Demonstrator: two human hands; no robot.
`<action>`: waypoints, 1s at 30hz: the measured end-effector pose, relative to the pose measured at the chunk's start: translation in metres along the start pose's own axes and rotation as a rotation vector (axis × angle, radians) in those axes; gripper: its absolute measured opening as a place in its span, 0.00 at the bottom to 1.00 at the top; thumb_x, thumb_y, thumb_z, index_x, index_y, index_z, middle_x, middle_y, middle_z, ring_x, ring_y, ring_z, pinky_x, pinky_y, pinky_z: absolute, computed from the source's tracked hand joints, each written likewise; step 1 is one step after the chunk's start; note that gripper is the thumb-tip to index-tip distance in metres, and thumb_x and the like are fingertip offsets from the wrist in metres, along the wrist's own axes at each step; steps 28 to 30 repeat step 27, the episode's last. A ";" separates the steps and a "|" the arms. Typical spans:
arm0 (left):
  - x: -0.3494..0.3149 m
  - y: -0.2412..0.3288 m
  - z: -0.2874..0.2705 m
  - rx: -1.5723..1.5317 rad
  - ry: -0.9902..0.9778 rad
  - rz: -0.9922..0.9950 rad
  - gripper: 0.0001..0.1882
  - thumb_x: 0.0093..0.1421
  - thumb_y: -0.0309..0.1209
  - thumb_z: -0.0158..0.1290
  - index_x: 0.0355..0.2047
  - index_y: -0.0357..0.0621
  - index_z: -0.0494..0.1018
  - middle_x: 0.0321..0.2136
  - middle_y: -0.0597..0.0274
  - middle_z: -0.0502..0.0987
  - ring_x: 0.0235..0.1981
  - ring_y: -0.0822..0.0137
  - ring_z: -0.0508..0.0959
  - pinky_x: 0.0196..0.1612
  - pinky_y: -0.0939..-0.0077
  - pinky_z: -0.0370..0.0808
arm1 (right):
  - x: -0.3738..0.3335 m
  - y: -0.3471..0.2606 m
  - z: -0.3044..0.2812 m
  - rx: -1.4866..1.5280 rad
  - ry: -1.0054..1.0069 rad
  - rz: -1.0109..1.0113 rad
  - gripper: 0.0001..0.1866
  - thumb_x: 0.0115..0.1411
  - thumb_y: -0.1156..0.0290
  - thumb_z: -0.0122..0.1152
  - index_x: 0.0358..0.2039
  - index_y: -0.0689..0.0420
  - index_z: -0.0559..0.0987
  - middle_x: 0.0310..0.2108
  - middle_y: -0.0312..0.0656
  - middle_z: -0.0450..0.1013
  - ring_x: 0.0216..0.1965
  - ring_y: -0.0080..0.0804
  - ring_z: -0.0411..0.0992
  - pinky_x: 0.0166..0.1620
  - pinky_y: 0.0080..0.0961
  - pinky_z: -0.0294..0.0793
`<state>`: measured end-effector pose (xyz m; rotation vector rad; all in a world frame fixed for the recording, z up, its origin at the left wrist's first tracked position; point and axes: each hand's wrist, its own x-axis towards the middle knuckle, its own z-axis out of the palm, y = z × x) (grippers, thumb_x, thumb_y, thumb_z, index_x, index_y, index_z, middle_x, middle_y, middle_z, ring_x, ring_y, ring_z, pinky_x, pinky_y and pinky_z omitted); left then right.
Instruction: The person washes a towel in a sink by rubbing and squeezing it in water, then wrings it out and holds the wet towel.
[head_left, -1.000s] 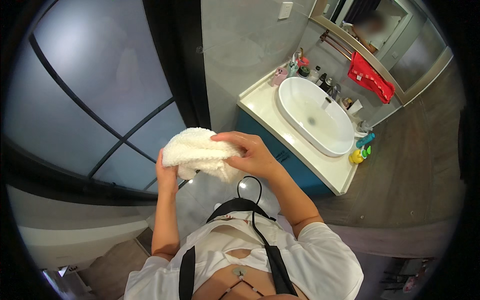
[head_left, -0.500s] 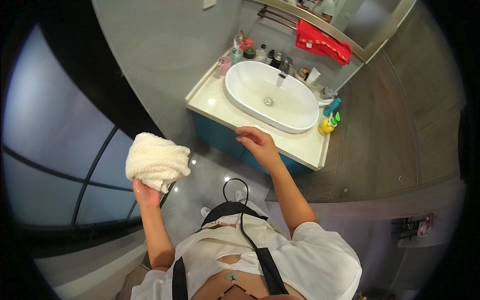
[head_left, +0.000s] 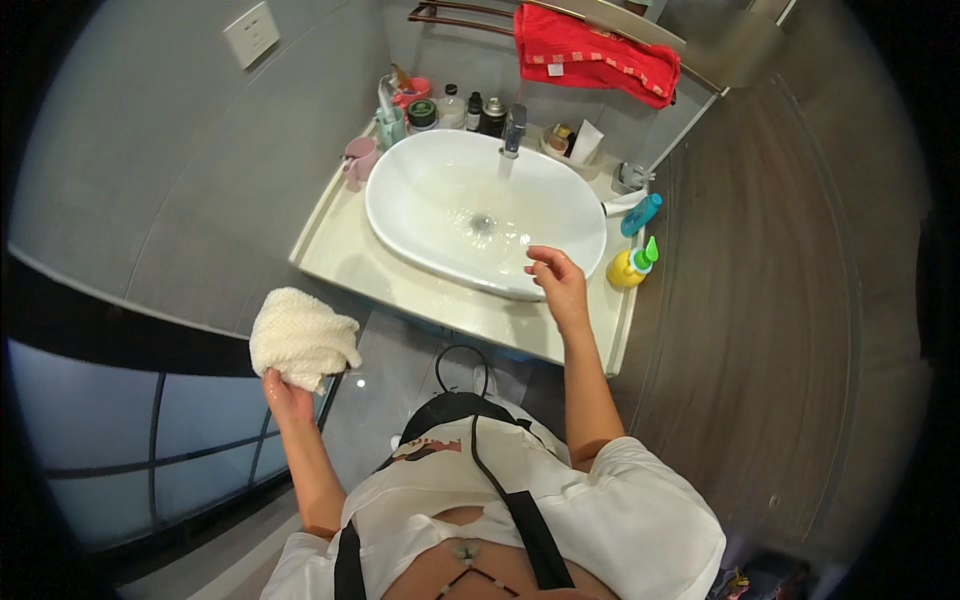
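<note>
A bunched cream towel (head_left: 303, 340) is in my left hand (head_left: 290, 395), held out to the left of the counter, with the fingers mostly hidden under the cloth. My right hand (head_left: 560, 283) is over the near right rim of the white oval washbasin (head_left: 400, 235). Its fingers are loosely curled and apart, and nothing shows in them. Shimmering light spots surround the drain inside the basin. The dark metal faucet (head_left: 514, 130) rises behind the basin's far rim.
Bottles (head_left: 492, 117), a pink cup (head_left: 360, 160) and a green-lidded jar (head_left: 422, 113) line the counter's back left. A yellow pump bottle (head_left: 628, 268) and a blue bottle (head_left: 642, 215) stand at its right edge. A red towel (head_left: 595, 55) hangs above. A brown panel (head_left: 760, 300) borders the right.
I have come closer to the basin, which appears larger and lower. My right hand has gone from in front of the counter to over the basin's rim. The towel stays in my left hand.
</note>
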<state>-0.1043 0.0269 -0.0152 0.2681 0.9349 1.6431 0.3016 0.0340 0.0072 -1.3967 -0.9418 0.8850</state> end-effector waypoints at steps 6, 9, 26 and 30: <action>0.021 -0.051 0.081 0.038 -0.041 0.004 0.22 0.54 0.28 0.40 0.50 0.35 0.60 0.49 0.50 0.65 0.50 0.53 0.65 0.52 0.54 0.63 | 0.054 0.006 -0.068 0.002 0.073 0.103 0.12 0.55 0.74 0.48 0.41 0.58 0.73 0.37 0.38 0.72 0.35 0.24 0.72 0.36 0.19 0.69; 0.024 -0.069 0.099 0.073 -0.082 -0.006 0.21 0.54 0.28 0.41 0.48 0.34 0.61 0.47 0.51 0.66 0.49 0.55 0.67 0.51 0.58 0.65 | 0.065 0.001 -0.086 -0.005 0.091 0.099 0.12 0.56 0.73 0.48 0.41 0.58 0.72 0.38 0.38 0.72 0.35 0.24 0.72 0.35 0.19 0.68; -0.061 0.004 0.066 0.062 0.155 0.353 0.26 0.47 0.16 0.38 0.50 0.40 0.60 0.45 0.56 0.67 0.49 0.63 0.66 0.53 0.67 0.62 | 0.102 -0.025 0.074 -0.009 -0.764 -0.090 0.13 0.55 0.75 0.50 0.42 0.60 0.72 0.39 0.41 0.71 0.37 0.30 0.71 0.40 0.23 0.68; -0.070 0.004 0.042 0.095 0.129 0.434 0.25 0.51 0.23 0.45 0.51 0.40 0.59 0.48 0.56 0.65 0.50 0.63 0.65 0.55 0.69 0.61 | 0.092 -0.029 0.091 -0.017 -0.840 -0.079 0.13 0.55 0.76 0.49 0.42 0.60 0.72 0.39 0.43 0.71 0.38 0.32 0.71 0.44 0.28 0.69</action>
